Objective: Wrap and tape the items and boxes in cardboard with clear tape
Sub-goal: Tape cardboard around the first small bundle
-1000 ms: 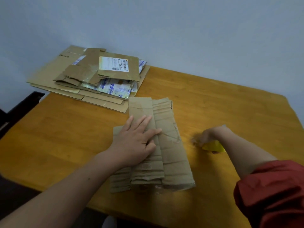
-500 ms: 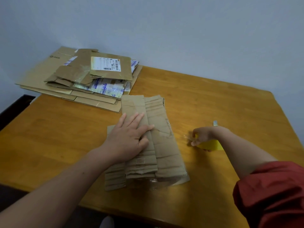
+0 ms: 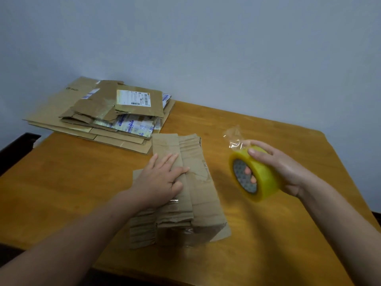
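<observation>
Cardboard bundle (image 3: 198, 195) lies mid-frame on the table (image 3: 72, 182), its long side running from lower centre up toward the upper left. It is built of creased, ribbed sheets folded over one another, with an overlapping flap down its middle. Clear tape glints on it near the lower end and just right of the left wrist. What it wraps is hidden.

The left hand (image 3: 160, 180) lies flat on the bundle's upper half. Its fingers are straight and close together and the thumb is spread right along the flap edge. It presses the cardboard down and grips nothing.

Right of the bundle and apart from it, the right hand (image 3: 286, 170) grasps a roll (image 3: 266, 178) of yellowish clear tape. The roll is held off the table and tilted so that its core faces lower left. The thumb lies across the outer band, and fingertips (image 3: 248, 172) show through the core. A crumpled loose tail (image 3: 235, 137) of tape stands up from the top of the roll.

In the upper left a stack (image 3: 61, 118) of flattened boxes sits on the table's far corner and overhangs its left edge. The stack's near edge seems to touch the bundle's far end. The top piece carries a white label (image 3: 133, 97) with a barcode. A grey-blue wall (image 3: 226, 48) fills the upper half of the frame.
</observation>
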